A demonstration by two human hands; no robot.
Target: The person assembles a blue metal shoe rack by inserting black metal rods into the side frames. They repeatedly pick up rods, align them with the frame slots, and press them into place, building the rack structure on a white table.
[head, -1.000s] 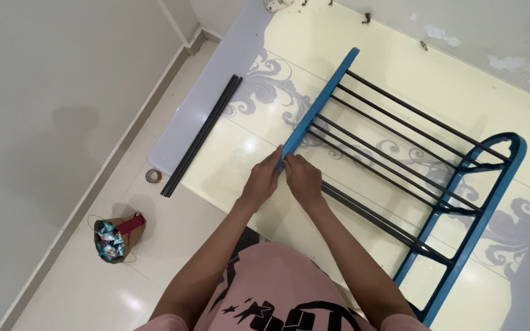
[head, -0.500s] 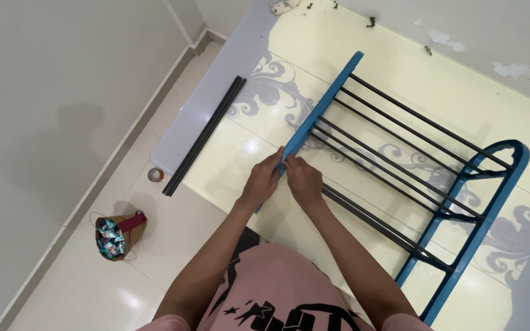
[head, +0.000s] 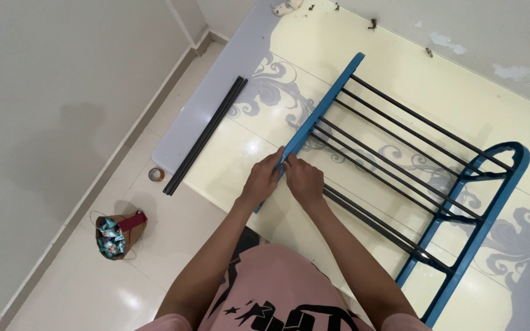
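The blue rack [head: 400, 165] lay on the pale tiled floor [head: 234, 159], reaching from the person toward two o'clock. Much of it looked already put together: a row of black rods ran between the straight blue side rail [head: 323, 110] at the near left and the curved blue end frame [head: 492, 184] at three o'clock, and each rod appeared seated at both ends, though the joints were too small to check. Both hands met at the lower end of the straight rail, just ahead of the person at twelve o'clock. The left hand [head: 262, 181] was closed around the rail from the left; the right hand [head: 305, 181] pinched it from the right, fingers bent, the two hands touching or nearly so. What exactly they pressed there was hidden by the fingers.

Work seemed to remain. A pair of loose black rods [head: 207, 135] lay side by side at ten o'clock, well apart from the rack and untouched, so at least those parts looked unfitted. A small roll of tape [head: 156, 175] sat near their lower end. At eight o'clock a little brown bag [head: 118, 236] of wrapped pieces stood alone.
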